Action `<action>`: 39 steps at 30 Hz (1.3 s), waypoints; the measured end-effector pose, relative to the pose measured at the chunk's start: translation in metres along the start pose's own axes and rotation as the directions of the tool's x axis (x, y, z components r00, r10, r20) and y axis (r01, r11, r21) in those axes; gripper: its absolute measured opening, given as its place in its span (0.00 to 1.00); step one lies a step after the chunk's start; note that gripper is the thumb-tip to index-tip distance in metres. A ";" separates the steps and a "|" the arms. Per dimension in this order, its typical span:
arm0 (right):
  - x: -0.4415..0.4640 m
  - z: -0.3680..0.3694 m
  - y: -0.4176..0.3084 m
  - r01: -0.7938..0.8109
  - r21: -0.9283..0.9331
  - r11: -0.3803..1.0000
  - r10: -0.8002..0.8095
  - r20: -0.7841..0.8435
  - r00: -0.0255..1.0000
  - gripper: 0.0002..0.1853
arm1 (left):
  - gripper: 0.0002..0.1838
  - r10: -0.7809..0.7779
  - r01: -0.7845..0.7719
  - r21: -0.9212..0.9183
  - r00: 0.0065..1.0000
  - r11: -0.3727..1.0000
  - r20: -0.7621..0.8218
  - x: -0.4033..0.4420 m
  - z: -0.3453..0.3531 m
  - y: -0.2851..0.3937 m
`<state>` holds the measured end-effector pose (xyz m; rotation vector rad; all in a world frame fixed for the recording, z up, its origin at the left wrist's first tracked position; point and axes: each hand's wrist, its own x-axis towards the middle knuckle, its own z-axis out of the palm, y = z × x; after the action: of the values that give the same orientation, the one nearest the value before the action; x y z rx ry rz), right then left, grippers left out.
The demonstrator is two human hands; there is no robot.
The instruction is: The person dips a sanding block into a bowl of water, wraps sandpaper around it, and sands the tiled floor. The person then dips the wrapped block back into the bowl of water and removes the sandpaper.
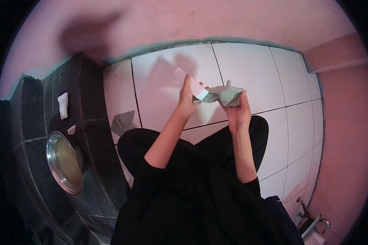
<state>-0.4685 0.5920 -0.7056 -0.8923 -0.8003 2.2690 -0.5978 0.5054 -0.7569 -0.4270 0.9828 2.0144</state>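
My left hand grips a white, flat-sided block-like piece, its exact kind unclear. A grey-green cloth stretches from beside that piece across to my right hand, whose thumb and fingers close on the bunched end. The lower end of the white piece touches or overlaps the cloth near my left hand; the fingers behind are partly hidden. Both hands are raised above the white tiled floor, in front of my crossed legs.
On the dark tiled step at left stand a metal bowl of cloudy yellowish liquid, a folded white item and a small pale piece. A grey cloth lies by my left knee. Pink walls surround the floor; metal fittings stand at lower right.
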 end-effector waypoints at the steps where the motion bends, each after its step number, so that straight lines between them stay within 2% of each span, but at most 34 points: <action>1: 0.000 -0.001 0.000 0.132 -0.108 0.985 -0.126 0.059 0.990 0.19 | 0.40 -0.046 0.046 0.065 0.999 0.997 0.000 -0.003 0.001 0.000; 2: 0.000 0.000 0.002 0.131 -0.109 0.985 -0.125 0.060 0.990 0.19 | 0.40 -0.045 0.045 0.063 0.999 0.997 0.000 -0.002 0.000 -0.002; 4: -0.001 0.004 0.004 0.378 -0.384 0.842 -0.300 0.249 0.921 0.15 | 0.41 -0.041 0.030 0.139 0.996 0.990 0.078 0.005 -0.002 -0.005; 5: 0.002 0.002 0.005 0.379 -0.384 0.842 -0.300 0.250 0.921 0.15 | 0.41 -0.041 0.029 0.139 0.996 0.990 0.079 0.009 -0.004 -0.006; 7: 0.007 0.005 0.007 0.505 -0.455 0.734 -0.410 0.296 0.863 0.13 | 0.35 -0.048 0.021 0.229 0.993 0.973 0.112 0.010 -0.004 -0.003; 8: 0.006 0.004 0.005 0.425 -0.365 0.828 -0.376 0.201 0.905 0.12 | 0.35 -0.046 0.020 0.228 0.993 0.974 0.110 0.010 -0.005 -0.003; 9: 0.005 0.006 0.002 0.425 -0.365 0.828 -0.374 0.204 0.905 0.12 | 0.33 -0.004 -0.005 0.100 0.996 0.995 0.092 0.009 -0.003 0.000; 10: 0.006 0.004 -0.004 0.363 -0.236 0.901 -0.342 0.125 0.931 0.12 | 0.32 0.036 -0.034 -0.028 0.997 0.999 0.069 0.007 -0.002 0.002; 11: 0.008 0.002 -0.009 0.301 -0.097 0.949 -0.297 0.051 0.953 0.12 | 0.32 0.039 -0.037 -0.030 0.997 0.999 0.069 0.007 -0.001 0.006; 13: 0.011 -0.003 -0.014 0.299 -0.095 0.949 -0.295 0.060 0.954 0.12 | 0.27 0.031 -0.022 -0.193 0.998 0.981 0.046 0.009 -0.001 0.011; 14: 0.012 -0.006 -0.015 0.337 -0.144 0.930 -0.330 0.073 0.941 0.12 | 0.27 0.031 -0.021 -0.196 0.998 0.980 0.047 0.010 0.000 0.012; 15: 0.011 -0.007 -0.018 0.374 -0.193 0.907 -0.363 0.088 0.928 0.12 | 0.27 0.027 -0.022 -0.277 1.000 0.961 0.014 0.009 0.002 0.013; 16: 0.016 -0.012 -0.022 0.399 -0.189 0.897 -0.394 0.062 0.917 0.14 | 0.27 0.022 -0.027 -0.357 1.000 0.934 -0.019 0.008 0.004 0.015; 17: 0.019 -0.015 -0.028 0.397 -0.190 0.898 -0.393 0.062 0.917 0.14 | 0.27 0.022 -0.028 -0.358 1.000 0.933 -0.021 0.006 0.002 0.019; 19: 0.021 -0.013 -0.043 0.384 -0.120 0.916 -0.384 0.021 0.923 0.14 | 0.28 -0.010 -0.005 -0.318 0.999 0.948 -0.043 0.003 -0.004 0.033; 20: 0.020 -0.012 -0.048 0.366 -0.142 0.920 -0.359 0.073 0.931 0.14 | 0.31 0.070 -0.090 -0.274 0.994 0.957 -0.080 0.016 -0.009 0.029; 21: 0.021 -0.010 -0.048 0.367 -0.142 0.919 -0.360 0.076 0.930 0.14 | 0.31 0.072 -0.091 -0.276 0.994 0.957 -0.078 0.018 -0.010 0.026; 23: 0.022 -0.005 -0.048 0.376 -0.267 0.888 -0.350 0.139 0.926 0.13 | 0.32 0.168 -0.152 -0.206 0.984 0.967 0.064 0.020 -0.011 0.015; 24: 0.023 -0.001 -0.047 0.376 -0.270 0.887 -0.349 0.142 0.926 0.13 | 0.32 0.169 -0.152 -0.210 0.984 0.966 0.064 0.020 -0.009 0.011; 26: 0.023 0.007 -0.045 0.457 -0.345 0.820 -0.394 0.240 0.887 0.14 | 0.35 0.071 -0.046 -0.167 0.986 0.985 0.148 0.018 -0.005 0.004; 27: 0.021 0.010 -0.043 0.455 -0.343 0.822 -0.392 0.239 0.888 0.14 | 0.35 0.072 -0.047 -0.166 0.987 0.985 0.146 0.016 -0.004 0.001; 29: 0.017 0.018 -0.039 0.469 -0.382 0.797 -0.389 0.271 0.881 0.14 | 0.36 0.099 -0.114 0.174 0.991 0.978 0.095 0.015 -0.002 -0.003; 30: 0.017 0.017 -0.035 0.468 -0.381 0.797 -0.387 0.272 0.881 0.14 | 0.36 0.100 -0.115 0.174 0.991 0.978 0.093 0.017 -0.004 -0.005; 32: 0.016 0.014 -0.025 0.503 -0.452 0.737 -0.357 0.372 0.857 0.14 | 0.36 0.077 -0.127 0.334 0.984 0.934 0.159 0.021 -0.009 -0.008; 33: 0.013 0.016 -0.021 0.501 -0.453 0.737 -0.354 0.372 0.858 0.14 | 0.36 0.061 -0.136 0.412 0.980 0.901 0.190 0.022 -0.010 -0.008; 35: 0.004 0.020 -0.013 0.632 -0.496 0.596 -0.365 0.534 0.763 0.13 | 0.40 0.009 -0.074 0.372 0.985 0.925 0.172 0.023 -0.011 -0.009; 37: -0.003 0.017 -0.006 0.612 -0.492 0.619 -0.351 0.524 0.776 0.10 | 0.43 0.106 -0.119 0.407 0.993 0.906 0.056 0.014 -0.004 -0.004; 39: -0.010 0.017 -0.002 0.707 -0.615 0.350 -0.297 0.642 0.706 0.08 | 0.43 0.145 -0.138 0.418 0.989 0.898 0.015 0.007 0.000 0.002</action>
<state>-0.4742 0.5809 -0.6894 -0.3266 -2.1712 1.3802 -0.6032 0.5089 -0.7599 -0.1403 1.4515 1.8553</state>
